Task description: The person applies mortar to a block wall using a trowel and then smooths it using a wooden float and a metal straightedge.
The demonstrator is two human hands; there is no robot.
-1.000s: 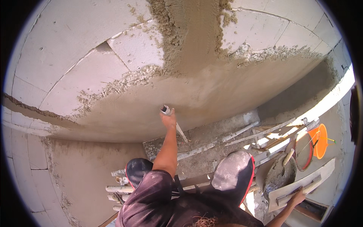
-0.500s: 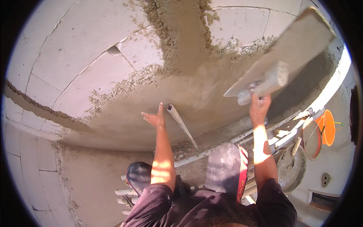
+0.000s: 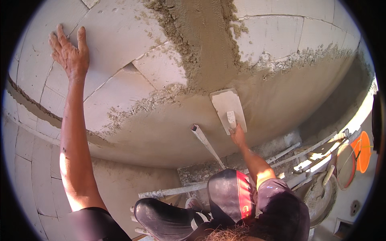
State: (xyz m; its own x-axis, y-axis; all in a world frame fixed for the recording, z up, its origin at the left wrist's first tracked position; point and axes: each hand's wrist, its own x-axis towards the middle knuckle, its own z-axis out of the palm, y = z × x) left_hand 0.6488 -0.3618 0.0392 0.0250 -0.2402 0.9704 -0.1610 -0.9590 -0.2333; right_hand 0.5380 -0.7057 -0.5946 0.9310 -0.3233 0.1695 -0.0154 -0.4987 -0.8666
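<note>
My right hand (image 3: 239, 135) is closed round the handle of a plastering trowel (image 3: 227, 101). The trowel's flat rectangular blade lies close to the wet brown plaster (image 3: 269, 100) on the wall, below a vertical plaster strip (image 3: 201, 40); whether it touches along its whole length I cannot tell. High on the left my left hand (image 3: 72, 55) rests with spread fingers against the bare pale block wall (image 3: 116, 24), holding nothing. Between my arms a square metal tube (image 3: 207, 145) leans, its upper end near the plaster.
Scaffold poles (image 3: 173, 190) run below the wall, past my knees. At the right stand an orange bucket (image 3: 363, 152) and a round mortar tub (image 3: 331, 201) with a tool handle over its rim. A plaster-filled channel (image 3: 36, 106) crosses the blocks at the left.
My left hand has moved up and left from near the metal tube onto the bare blocks. The trowel has come down and left from the upper right, turning nearly upright.
</note>
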